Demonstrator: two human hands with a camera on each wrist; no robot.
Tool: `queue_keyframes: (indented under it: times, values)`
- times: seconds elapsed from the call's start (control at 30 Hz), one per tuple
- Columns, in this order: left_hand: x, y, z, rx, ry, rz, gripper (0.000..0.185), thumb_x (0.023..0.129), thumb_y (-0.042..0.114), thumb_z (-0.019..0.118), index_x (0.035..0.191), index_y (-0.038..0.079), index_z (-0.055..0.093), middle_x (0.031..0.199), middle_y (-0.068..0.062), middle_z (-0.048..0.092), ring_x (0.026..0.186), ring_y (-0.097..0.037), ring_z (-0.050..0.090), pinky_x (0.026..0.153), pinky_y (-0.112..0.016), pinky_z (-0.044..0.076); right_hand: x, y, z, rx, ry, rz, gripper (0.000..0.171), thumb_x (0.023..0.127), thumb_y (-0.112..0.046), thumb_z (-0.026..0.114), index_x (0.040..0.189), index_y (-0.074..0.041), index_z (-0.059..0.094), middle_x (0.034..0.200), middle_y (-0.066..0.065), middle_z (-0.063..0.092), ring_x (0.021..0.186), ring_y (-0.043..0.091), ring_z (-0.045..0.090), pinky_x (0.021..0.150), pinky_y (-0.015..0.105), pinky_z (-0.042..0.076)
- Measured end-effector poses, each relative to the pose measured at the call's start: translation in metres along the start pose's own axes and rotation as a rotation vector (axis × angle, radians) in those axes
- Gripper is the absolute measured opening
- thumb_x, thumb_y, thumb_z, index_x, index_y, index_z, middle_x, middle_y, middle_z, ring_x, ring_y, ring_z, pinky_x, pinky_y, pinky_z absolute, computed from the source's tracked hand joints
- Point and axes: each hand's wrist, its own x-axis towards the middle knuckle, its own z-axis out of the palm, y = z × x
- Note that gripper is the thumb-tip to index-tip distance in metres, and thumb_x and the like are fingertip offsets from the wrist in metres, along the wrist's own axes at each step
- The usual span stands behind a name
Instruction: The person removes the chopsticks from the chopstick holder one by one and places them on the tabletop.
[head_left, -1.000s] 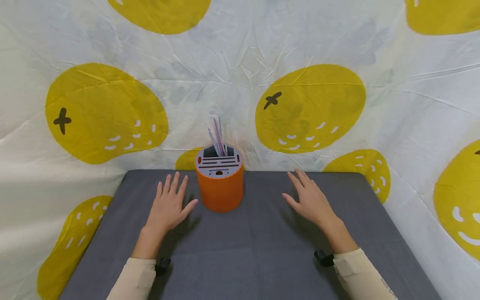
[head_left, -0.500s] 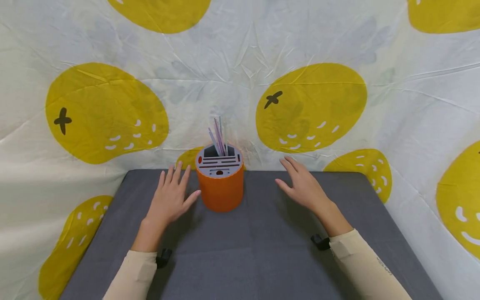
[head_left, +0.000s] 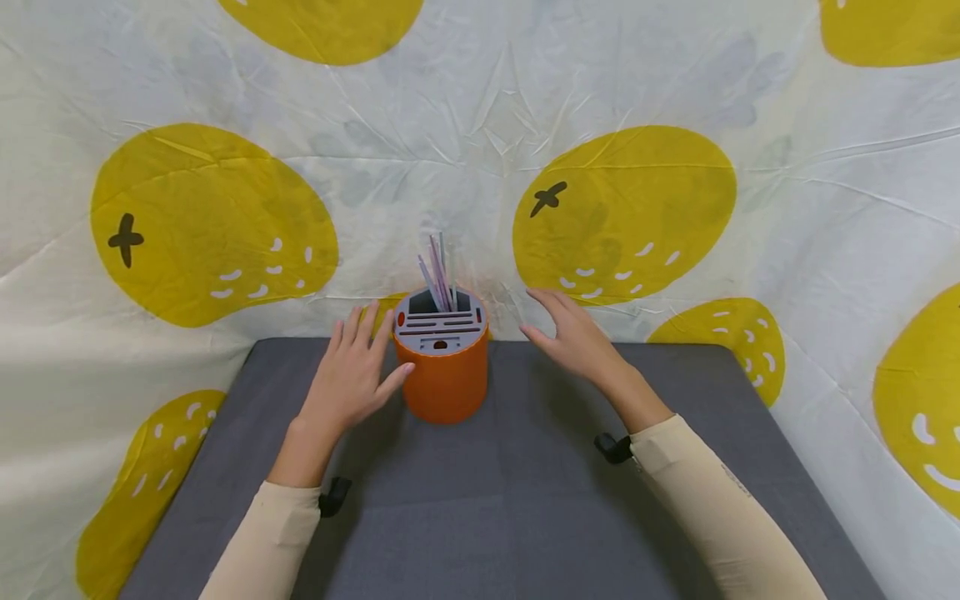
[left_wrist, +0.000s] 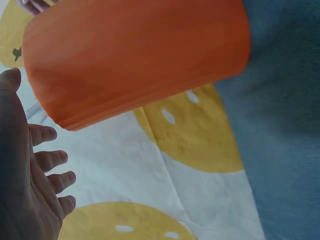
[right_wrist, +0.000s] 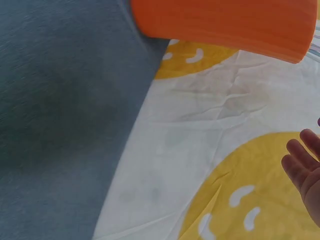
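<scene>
An orange round holder (head_left: 444, 375) with a grey slotted top stands at the back of the grey table (head_left: 495, 500); several pale purple straws (head_left: 438, 275) stick up from it. My left hand (head_left: 354, 379) hovers just left of the holder, fingers straight and spread, thumb near its side. My right hand (head_left: 573, 337) hovers to the right of the holder, open, a short gap away. In the left wrist view the holder (left_wrist: 135, 55) fills the top, with my left hand (left_wrist: 27, 180) at the lower left. The right wrist view shows the holder (right_wrist: 225, 25) and my fingertips (right_wrist: 302, 160).
A white cloth with big yellow fruit prints (head_left: 622, 212) hangs behind and around the table on all sides. The cloth meets the table's back edge just behind the holder.
Both hands have risen off the table and moved forward and inward toward the orange holder. The holder has not moved.
</scene>
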Motion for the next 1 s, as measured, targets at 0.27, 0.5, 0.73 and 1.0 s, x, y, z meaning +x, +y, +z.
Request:
queue_keyframes:
  times: [0.27, 0.5, 0.73, 1.0]
  values:
    - [0.014, 0.010, -0.008, -0.033, -0.018, 0.038, 0.086, 0.103, 0.058, 0.050, 0.165, 0.006, 0.023, 0.171, -0.022, 0.017, 0.158, -0.045, 0.013, 0.126, -0.064, 0.016, 0.027, -0.013, -0.001, 0.061, -0.009, -0.032, 0.064, 0.102, -0.036, 0.065, 0.157, -0.008, 0.044, 0.156, 0.014, 0.049, 0.140, 0.034, 0.050, 0.115, 0.055, 0.043]
    - [0.022, 0.017, -0.007, -0.050, -0.028, 0.080, 0.084, 0.104, 0.056, 0.049, 0.164, 0.003, 0.025, 0.171, -0.022, 0.017, 0.159, -0.043, 0.013, 0.128, -0.061, 0.015, 0.046, -0.020, -0.003, 0.117, -0.066, -0.046, 0.062, 0.103, -0.032, 0.064, 0.156, -0.006, 0.045, 0.155, 0.014, 0.050, 0.135, 0.034, 0.055, 0.113, 0.052, 0.047]
    - [0.029, 0.026, -0.002, -0.067, -0.085, 0.092, 0.082, 0.105, 0.056, 0.045, 0.163, 0.002, 0.025, 0.172, -0.021, 0.016, 0.158, -0.044, 0.016, 0.128, -0.060, 0.017, 0.066, -0.024, -0.001, 0.238, -0.101, 0.003, 0.058, 0.104, -0.030, 0.064, 0.154, -0.006, 0.047, 0.153, 0.013, 0.053, 0.135, 0.031, 0.057, 0.114, 0.049, 0.046]
    - [0.033, 0.028, 0.007, -0.081, -0.100, 0.102, 0.076, 0.108, 0.052, 0.041, 0.162, 0.000, 0.027, 0.171, -0.020, 0.019, 0.160, -0.039, 0.014, 0.129, -0.055, 0.015, 0.089, -0.035, 0.007, 0.297, -0.072, 0.052, 0.054, 0.102, -0.040, 0.066, 0.148, -0.013, 0.056, 0.143, 0.004, 0.063, 0.127, 0.022, 0.063, 0.107, 0.043, 0.053]
